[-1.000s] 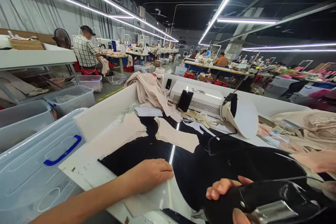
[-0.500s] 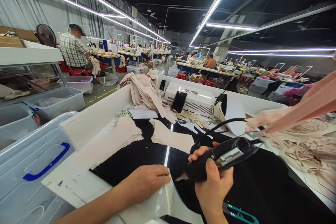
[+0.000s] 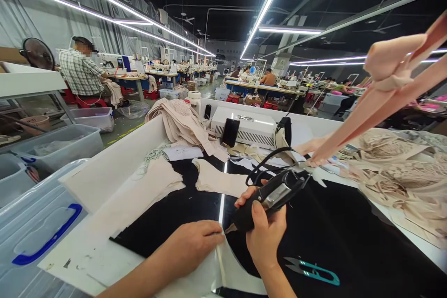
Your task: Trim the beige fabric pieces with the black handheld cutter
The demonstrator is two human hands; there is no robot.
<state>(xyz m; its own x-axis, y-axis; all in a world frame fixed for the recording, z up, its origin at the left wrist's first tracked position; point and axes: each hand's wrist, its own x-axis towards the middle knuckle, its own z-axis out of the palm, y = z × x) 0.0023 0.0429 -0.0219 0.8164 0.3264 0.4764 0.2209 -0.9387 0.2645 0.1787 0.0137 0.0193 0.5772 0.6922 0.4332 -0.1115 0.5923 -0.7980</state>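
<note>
My right hand [image 3: 265, 233] is wrapped around a black corded hand tool [image 3: 268, 200] with a silver lever on its side. Its tip points down-left, close to the fingers of my left hand, and is mostly hidden. My left hand [image 3: 190, 247] has its fingers pressed together at the top end of a narrow cream strip [image 3: 220, 260]; the thumb is hidden. This strip runs along a pale, smooth sheet [image 3: 240, 272] on the black work surface [image 3: 331, 223]. Teal-handled thread snips [image 3: 314, 272] lie to the right of my right wrist.
Beige cut pieces [image 3: 220, 177] lie beyond my hands, and a heap of beige fabric [image 3: 185, 121] is at the back left. A pink fabric band [image 3: 366, 107] slopes down to the tool's rear. A phone [image 3: 230, 132] leans against a white box [image 3: 251, 125]. Plastic bins [image 3: 45, 233] stand left.
My right hand has brought the tool left and slightly down, closer to my left hand, which stays on the strip. The snips are now fully visible. The view has turned rightward.
</note>
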